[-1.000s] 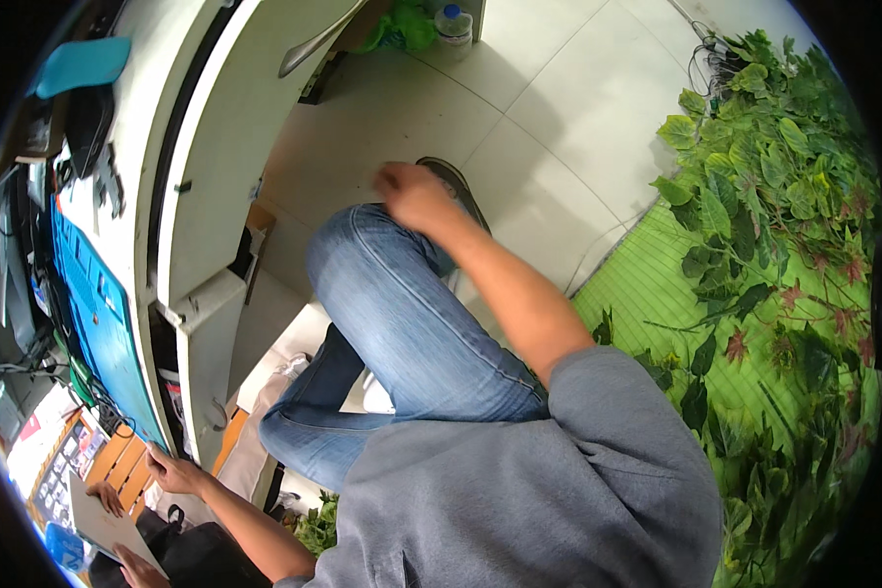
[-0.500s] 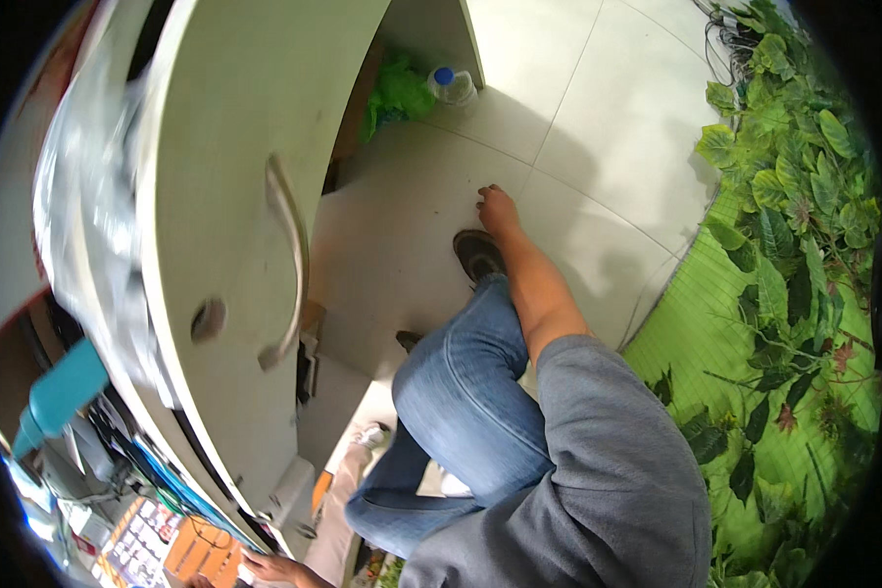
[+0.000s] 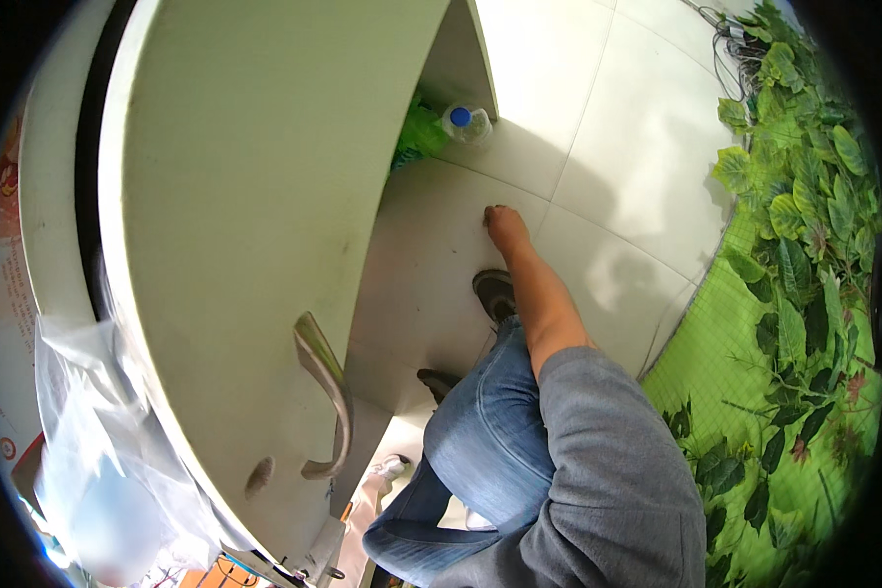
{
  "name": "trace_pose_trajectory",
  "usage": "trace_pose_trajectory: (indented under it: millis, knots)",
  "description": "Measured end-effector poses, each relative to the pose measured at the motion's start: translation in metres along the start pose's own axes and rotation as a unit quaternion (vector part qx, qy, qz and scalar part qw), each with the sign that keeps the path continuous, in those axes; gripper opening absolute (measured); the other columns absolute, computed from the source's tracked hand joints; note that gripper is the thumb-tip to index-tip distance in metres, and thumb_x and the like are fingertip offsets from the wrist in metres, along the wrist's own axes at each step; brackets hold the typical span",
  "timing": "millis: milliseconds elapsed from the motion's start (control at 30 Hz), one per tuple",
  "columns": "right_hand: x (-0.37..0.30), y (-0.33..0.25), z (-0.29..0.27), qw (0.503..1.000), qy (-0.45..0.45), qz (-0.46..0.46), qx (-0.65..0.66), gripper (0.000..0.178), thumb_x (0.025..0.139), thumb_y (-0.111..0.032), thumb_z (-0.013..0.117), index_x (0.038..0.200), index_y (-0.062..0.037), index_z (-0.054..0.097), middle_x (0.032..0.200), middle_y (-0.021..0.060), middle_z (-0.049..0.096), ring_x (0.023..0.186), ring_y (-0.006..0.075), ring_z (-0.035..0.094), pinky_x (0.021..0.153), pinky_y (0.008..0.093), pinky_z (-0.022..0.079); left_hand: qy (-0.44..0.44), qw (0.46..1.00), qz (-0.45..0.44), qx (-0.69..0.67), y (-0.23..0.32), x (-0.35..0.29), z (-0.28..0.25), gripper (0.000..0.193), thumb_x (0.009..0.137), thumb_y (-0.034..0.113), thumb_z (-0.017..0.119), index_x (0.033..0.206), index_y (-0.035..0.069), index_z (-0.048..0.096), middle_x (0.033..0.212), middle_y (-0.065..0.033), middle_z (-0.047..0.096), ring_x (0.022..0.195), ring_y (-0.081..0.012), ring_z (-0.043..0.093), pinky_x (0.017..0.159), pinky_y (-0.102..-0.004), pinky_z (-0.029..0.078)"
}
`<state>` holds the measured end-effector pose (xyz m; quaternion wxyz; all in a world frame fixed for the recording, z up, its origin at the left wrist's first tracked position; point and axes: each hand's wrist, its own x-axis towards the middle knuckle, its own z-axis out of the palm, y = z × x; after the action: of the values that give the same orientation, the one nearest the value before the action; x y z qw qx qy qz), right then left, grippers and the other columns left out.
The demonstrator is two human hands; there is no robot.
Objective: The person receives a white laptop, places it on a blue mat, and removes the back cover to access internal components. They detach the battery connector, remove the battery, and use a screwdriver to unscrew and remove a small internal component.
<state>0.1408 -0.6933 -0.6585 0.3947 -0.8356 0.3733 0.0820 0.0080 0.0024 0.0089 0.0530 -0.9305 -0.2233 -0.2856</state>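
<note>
My right hand [image 3: 507,227] hangs over the tiled floor, beyond my shoe [image 3: 493,292], at the end of a bare forearm. Its fingers are curled in, and nothing shows in them. It touches nothing and is apart from the clear bottle with a blue cap [image 3: 469,124] that stands on the floor by a green plastic bag [image 3: 419,133]. No part of my left hand shows. A pale desk or cabinet top [image 3: 255,176] with a curved metal handle [image 3: 330,392] and a round hole fills the left side.
Leafy artificial plants [image 3: 794,225] lie along a bright green mat [image 3: 696,372] on the right. Dark cables [image 3: 740,49] bunch at the far right. A crinkled clear plastic bag [image 3: 108,421] hangs at the left edge. Another person's pale trouser leg and shoe [image 3: 390,466] show below the furniture.
The view has shifted, with the pale furniture filling more of it. My right hand's fingers have curled in. A hand at the lower left and a teal bottle have gone from clear sight.
</note>
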Motion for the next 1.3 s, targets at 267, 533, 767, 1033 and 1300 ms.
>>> trace_pose_trajectory:
  millis: [267,533,767,1033,1300]
  knots:
    - [0.007,-0.025,0.002,0.996,-0.057,-0.045,-0.042,0.035,0.107,-0.023,0.05,0.101,0.0023,0.074,0.104,0.0278,0.076,0.102,0.0463,0.073,0.092,0.0536,0.059,0.0,1.0,-0.03,0.005,0.005,-0.01,-0.011,0.048,0.116,0.032,0.053,0.134,-0.01,0.067,0.124,-0.0272,0.073,0.114,-0.0401,0.067,0.102,-0.0458,0.053]
    - [-0.044,0.004,-0.018,0.991,-0.102,-0.063,-0.063,0.018,0.096,-0.009,0.06,0.104,0.0055,0.068,0.122,0.0285,0.067,0.115,0.0477,0.067,0.099,0.051,0.056,-0.009,0.999,-0.034,-0.029,0.01,-0.004,-0.006,0.048,0.116,0.032,0.053,0.134,-0.01,0.067,0.123,-0.0273,0.073,0.112,-0.0406,0.067,0.102,-0.046,0.053]
    - [-0.198,0.061,-0.083,0.945,0.111,-0.305,-0.039,0.035,0.09,-0.005,0.064,0.123,0.0068,0.067,0.13,0.0297,0.063,0.126,0.0494,0.057,0.108,0.0584,0.048,0.044,0.992,0.116,0.005,-0.027,-0.011,0.0,0.045,0.117,0.029,0.05,0.121,-0.011,0.072,0.112,-0.0258,0.073,0.105,-0.0353,0.067,0.099,-0.0456,0.052]
    - [-0.303,-0.23,-0.349,0.881,-0.011,-0.306,0.36,0.01,0.116,-0.014,0.049,0.117,-0.0046,0.053,0.112,0.0066,0.057,0.085,0.0075,0.049,0.073,0.0233,0.042,0.047,0.934,-0.063,-0.349,0.003,-0.043,-0.001,0.028,0.114,0.021,0.059,0.098,-0.002,0.067,0.092,-0.0062,0.067,0.088,-0.015,0.058,0.083,-0.0317,0.048]
    - [-0.388,-0.549,-0.368,0.656,-0.074,-0.748,0.067,0.012,0.097,0.004,0.067,0.105,0.0015,0.057,0.098,0.0184,0.059,0.094,0.0416,0.061,0.084,0.0485,0.052,0.048,0.917,-0.095,-0.384,0.056,-0.041,-0.02,0.027,0.106,0.02,0.073,0.087,0.002,0.064,0.075,0.0023,0.052,0.067,-0.007,0.041,0.058,-0.0275,0.032]
